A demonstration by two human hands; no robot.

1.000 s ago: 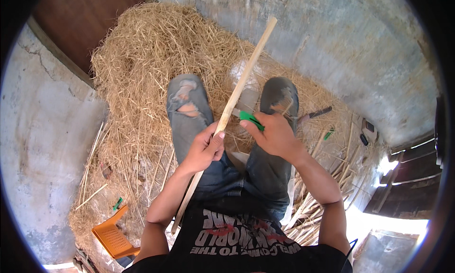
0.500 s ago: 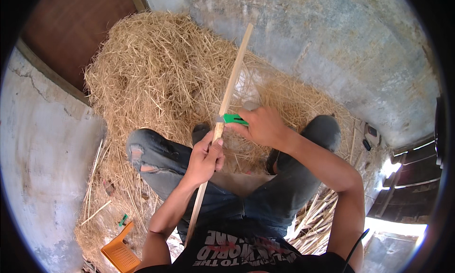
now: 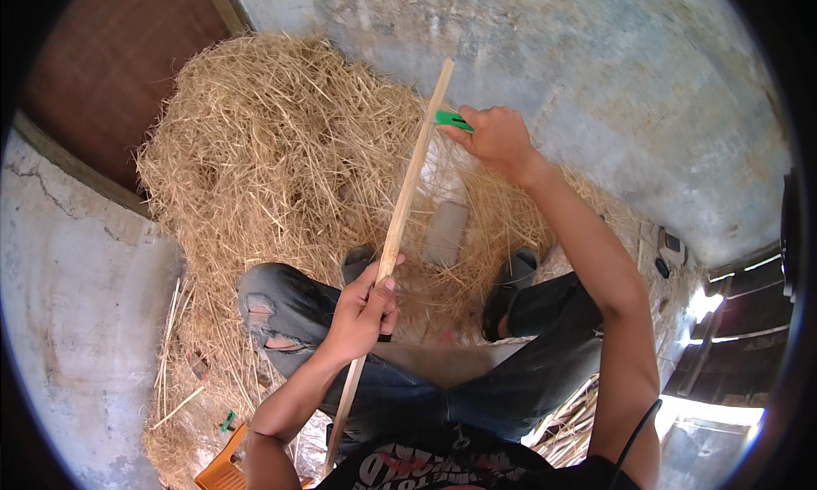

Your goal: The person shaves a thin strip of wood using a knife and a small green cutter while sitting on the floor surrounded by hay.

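A long pale wooden stick slants from beside my waist up toward the far wall. My left hand grips the stick at its lower middle, above my knees. My right hand is stretched out near the stick's upper end and holds a green-handled knife against the wood. I sit with legs in torn blue jeans in front of a big straw pile.
Grey concrete walls enclose the corner, with a brown wooden door at the upper left. An orange plastic object lies at the lower left. A grey cylinder rests in the straw. Loose sticks and small tools lie around.
My right hand has slid the green knife up along the stick, from near my left hand to near the upper end. My legs have shifted and the view has tilted.
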